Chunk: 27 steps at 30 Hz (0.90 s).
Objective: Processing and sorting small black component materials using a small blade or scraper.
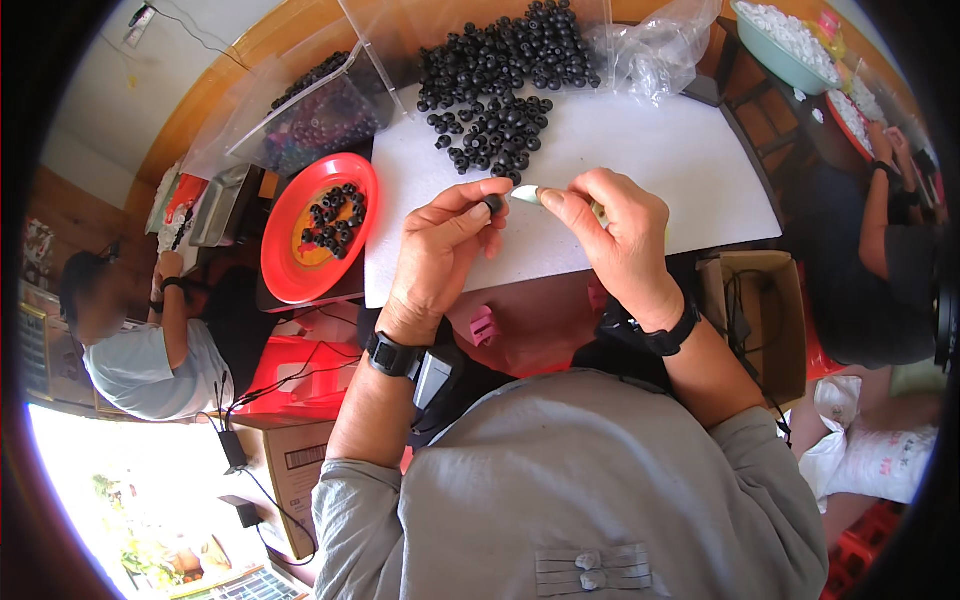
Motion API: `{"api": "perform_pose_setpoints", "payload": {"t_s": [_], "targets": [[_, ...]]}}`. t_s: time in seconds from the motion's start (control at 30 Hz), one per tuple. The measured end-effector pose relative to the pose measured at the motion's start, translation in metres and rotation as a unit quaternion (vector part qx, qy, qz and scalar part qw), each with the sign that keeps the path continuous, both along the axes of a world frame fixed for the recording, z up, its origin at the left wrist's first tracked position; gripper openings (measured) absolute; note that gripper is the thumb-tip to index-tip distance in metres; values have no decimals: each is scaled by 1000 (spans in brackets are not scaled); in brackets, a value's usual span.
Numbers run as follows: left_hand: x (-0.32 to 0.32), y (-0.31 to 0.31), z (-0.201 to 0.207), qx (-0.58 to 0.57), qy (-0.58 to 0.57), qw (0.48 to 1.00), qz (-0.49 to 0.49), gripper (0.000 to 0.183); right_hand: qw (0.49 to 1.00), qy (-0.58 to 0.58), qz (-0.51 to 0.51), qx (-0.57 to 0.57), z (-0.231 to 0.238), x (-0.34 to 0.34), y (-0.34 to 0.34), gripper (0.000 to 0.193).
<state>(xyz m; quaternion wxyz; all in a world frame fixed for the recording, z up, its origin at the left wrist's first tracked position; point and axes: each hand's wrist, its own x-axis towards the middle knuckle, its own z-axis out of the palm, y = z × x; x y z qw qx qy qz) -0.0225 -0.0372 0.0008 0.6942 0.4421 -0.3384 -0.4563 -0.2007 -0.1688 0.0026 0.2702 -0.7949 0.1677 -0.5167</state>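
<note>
In front of me, over the near part of the white board [680, 190], my left hand [446, 235] pinches a small black round piece [493, 203] between thumb and fingertips. Closed round a small knife-like tool with a pale, pointed blade [525, 193] is my right hand [622, 235]. The blade points left, close to the black piece; whether they touch I cannot tell. Most of the tool's handle is hidden by my fingers. A large heap of similar black pieces [500, 60], some showing a hole, spreads toward my hands from the board's far side.
A red plate [283, 275] with several black pieces stands at the left, before a clear bin [320, 125] of them. A clear plastic bag [655, 60] lies far right. An open cardboard box [775, 330] is below right. Other people work at both sides.
</note>
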Motion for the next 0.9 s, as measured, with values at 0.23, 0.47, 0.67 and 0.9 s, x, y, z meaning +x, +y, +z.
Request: {"api": "perform_pose_setpoints", "payload": {"t_s": [0.23, 0.47, 0.67, 0.9], "targets": [[-4, -3, -7, -32, 57, 998, -19, 32, 1000, 9, -8, 8, -4, 8, -2, 34], [-5, -1, -8, -35, 52, 998, -27, 33, 998, 29, -33, -51, -11, 12, -4, 38], [-8, 0, -7, -32, 46, 998, -16, 34, 997, 36, -34, -62, -12, 12, -5, 38], [-9, 0, -6, -33, 57, 998, -17, 30, 996, 38, -29, -74, -12, 11, -5, 38]]}}
